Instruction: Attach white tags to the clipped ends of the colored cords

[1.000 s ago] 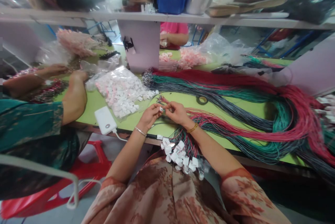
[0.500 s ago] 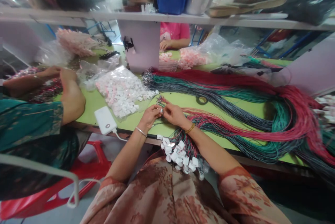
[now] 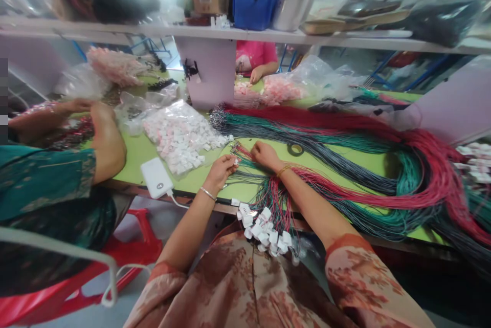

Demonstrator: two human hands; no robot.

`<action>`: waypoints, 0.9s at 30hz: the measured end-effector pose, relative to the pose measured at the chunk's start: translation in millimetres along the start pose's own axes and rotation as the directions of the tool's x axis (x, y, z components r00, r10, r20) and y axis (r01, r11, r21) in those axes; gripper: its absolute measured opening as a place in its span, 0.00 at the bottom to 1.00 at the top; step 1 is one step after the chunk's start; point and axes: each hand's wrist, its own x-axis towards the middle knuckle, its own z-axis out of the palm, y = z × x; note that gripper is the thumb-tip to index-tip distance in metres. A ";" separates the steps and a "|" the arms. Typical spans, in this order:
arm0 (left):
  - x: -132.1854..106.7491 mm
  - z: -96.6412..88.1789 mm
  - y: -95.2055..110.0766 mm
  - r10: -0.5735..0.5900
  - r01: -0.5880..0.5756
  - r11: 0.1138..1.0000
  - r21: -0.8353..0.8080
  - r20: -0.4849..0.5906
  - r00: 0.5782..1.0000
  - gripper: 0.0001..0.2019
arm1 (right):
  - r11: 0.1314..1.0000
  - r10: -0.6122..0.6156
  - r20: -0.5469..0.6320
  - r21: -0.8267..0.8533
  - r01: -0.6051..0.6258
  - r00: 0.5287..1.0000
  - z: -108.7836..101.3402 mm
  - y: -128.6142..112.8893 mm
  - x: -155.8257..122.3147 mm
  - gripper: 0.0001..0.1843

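Note:
My left hand [image 3: 221, 171] pinches a small white connector [image 3: 236, 162] between thumb and fingertips, just above the table's front edge. To its right, my right hand [image 3: 265, 155] is closed, its fingertips down on the thin red wires [image 3: 243, 151] whose metal-tipped ends fan out between the hands. It seems to pinch one wire, partly hidden by the fingers. Below my hands, a bunch of white connectors [image 3: 264, 230] with red, green and black wires hangs over the table edge against my lap.
Long wire bundles [image 3: 345, 192] loop across the green table's right side. A roll of black tape [image 3: 295, 149], a bag of white connectors [image 3: 174, 136] and a white power bank [image 3: 156, 178] lie nearby. A co-worker's arm [image 3: 107, 136] rests at left; another person's hand [image 3: 258, 73] works opposite.
My right hand has moved apart from my left, rightward and slightly away from me, onto the red wires. The left hand stays in place with the connector. The opposite person's hand has shifted.

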 end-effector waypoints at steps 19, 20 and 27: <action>1.4 -1.0 -2.6 0.013 -0.010 0.999 -0.037 0.073 0.997 0.10 | 0.724 -0.201 -0.070 0.661 0.196 0.977 -11.6 -52.2 -6.6 0.07; 1.8 -1.0 -2.9 0.007 -0.004 0.999 -0.051 0.070 0.998 0.10 | 0.723 -0.211 -0.070 0.660 0.204 0.975 -9.6 -47.1 -12.5 0.08; 3.5 -1.2 -4.3 0.000 0.008 0.997 -0.079 0.095 0.995 0.09 | 0.740 -0.175 -0.027 0.656 0.150 0.984 1.7 -24.6 -44.2 0.09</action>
